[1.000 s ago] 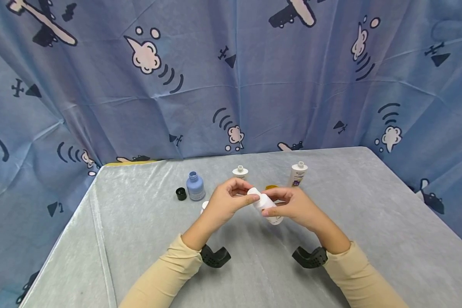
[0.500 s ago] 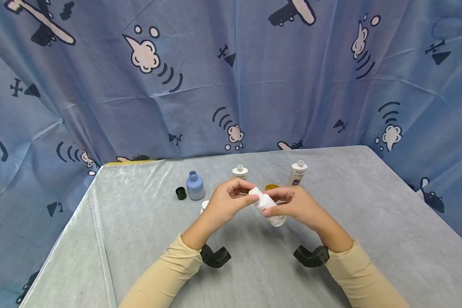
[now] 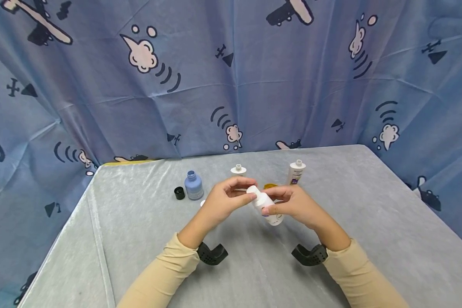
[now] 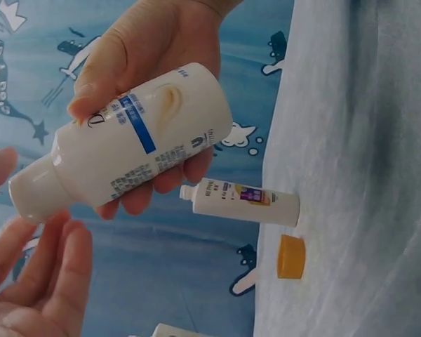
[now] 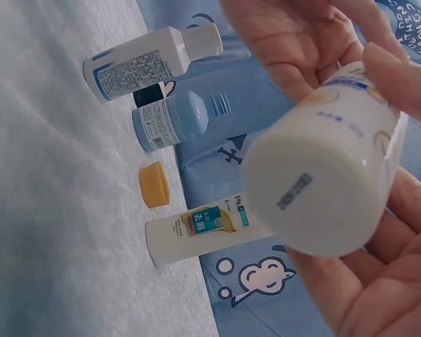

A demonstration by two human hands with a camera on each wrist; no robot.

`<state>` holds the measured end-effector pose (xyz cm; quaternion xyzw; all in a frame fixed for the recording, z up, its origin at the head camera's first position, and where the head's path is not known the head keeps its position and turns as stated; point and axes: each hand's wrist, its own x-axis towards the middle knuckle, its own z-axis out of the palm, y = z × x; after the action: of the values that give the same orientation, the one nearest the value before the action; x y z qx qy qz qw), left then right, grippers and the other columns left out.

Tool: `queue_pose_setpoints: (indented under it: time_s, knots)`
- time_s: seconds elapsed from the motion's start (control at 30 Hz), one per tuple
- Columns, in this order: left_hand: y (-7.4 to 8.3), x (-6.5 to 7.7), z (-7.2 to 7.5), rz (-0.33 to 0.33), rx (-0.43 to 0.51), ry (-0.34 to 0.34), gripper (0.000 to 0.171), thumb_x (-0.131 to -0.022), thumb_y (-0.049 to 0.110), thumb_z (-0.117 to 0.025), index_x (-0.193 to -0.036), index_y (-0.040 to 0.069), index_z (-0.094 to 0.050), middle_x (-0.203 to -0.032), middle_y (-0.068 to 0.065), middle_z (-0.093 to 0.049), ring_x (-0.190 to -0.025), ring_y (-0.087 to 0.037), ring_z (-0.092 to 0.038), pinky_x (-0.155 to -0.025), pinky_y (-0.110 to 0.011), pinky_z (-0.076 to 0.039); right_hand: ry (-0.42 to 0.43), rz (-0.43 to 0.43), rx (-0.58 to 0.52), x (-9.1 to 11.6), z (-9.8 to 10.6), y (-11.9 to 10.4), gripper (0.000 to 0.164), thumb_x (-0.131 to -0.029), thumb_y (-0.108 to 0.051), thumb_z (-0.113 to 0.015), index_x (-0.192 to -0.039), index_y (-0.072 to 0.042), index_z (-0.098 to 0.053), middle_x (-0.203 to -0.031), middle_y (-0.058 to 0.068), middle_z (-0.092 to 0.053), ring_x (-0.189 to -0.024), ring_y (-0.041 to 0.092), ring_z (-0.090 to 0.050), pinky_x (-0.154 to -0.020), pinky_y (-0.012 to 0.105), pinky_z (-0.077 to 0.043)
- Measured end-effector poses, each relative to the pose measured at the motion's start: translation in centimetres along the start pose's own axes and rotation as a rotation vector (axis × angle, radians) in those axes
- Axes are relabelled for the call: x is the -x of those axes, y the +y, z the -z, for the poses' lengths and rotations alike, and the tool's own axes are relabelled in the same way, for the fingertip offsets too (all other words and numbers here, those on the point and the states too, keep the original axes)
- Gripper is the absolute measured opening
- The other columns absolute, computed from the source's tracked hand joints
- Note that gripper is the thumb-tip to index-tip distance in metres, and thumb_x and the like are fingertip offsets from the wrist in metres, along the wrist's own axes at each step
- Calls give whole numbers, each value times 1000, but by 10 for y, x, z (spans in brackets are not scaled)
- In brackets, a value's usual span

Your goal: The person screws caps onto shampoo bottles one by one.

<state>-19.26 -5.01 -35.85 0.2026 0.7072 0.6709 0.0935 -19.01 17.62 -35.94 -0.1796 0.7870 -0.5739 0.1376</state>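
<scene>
My right hand grips a white bottle with a blue label band round its body. The bottle is tilted above the table, its white cap toward my left hand and its base toward the right wrist camera. My left hand has thumb and fingers around that cap, with the fingertips right at its side in the left wrist view. The thumb covers part of the cap in the head view.
Beyond the hands stand an uncapped blue bottle, a white bottle and another white bottle with a purple label. A capped white bottle is mostly hidden in the head view. A black cap and yellow cap lie nearby.
The bottle and both hands drift slightly right, then back left. More of the cap's top shows above my left thumb now. The whole head view has shifted a little.
</scene>
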Motion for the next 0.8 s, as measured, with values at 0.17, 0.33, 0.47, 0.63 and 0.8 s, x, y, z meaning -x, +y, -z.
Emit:
queue_pose_setpoints:
  time_s: [0.17, 0.33, 0.47, 0.63, 0.8]
  knots:
    - [1, -1, 1, 36, -57, 46, 29, -91, 16, -73, -117, 5, -68, -116, -12, -69, -91, -9, -68, -86, -27, -56, 5, 9, 21, -1, -2, 2, 44, -80, -13, -82, -119, 3, -68, -101, 2, -70, -86, 11, -68, -71, 31, -59]
    - [-1, -2, 1, 44, -82, 55, 25, -90, 17, -74, -111, 4, -70, -111, -12, -70, -87, -8, -66, -83, -25, -55, 3, 11, 41, -1, -3, 2, 45, -80, -13, -82, -119, 3, -68, -101, 8, -70, -83, 10, -68, -69, 31, -59]
    - [-2, -1, 1, 35, -84, 46, 25, -90, 16, -73, -112, 3, -70, -113, -13, -70, -90, -8, -67, -84, -26, -56, 4, 17, 53, -2, -2, 3, 45, -80, -14, -82, -119, 4, -68, -104, 13, -70, -85, 10, -68, -70, 30, -59]
    - [-1, 0, 1, -27, -73, 16, 25, -91, 12, -72, -113, 0, -70, -116, -15, -69, -95, -10, -69, -87, -26, -57, 2, 8, 51, -2, -2, 4, 44, -80, -13, -82, -119, 3, -68, -104, 11, -71, -84, 11, -69, -70, 31, -60]
    - [-1, 1, 2, -105, -54, -26, 25, -92, 7, -70, -114, -4, -69, -118, -18, -67, -98, -7, -67, -89, -25, -57, -23, 11, 46, -2, 0, 3, 45, -80, -14, -82, -119, 4, -68, -103, 11, -71, -86, 11, -68, -71, 32, -60]
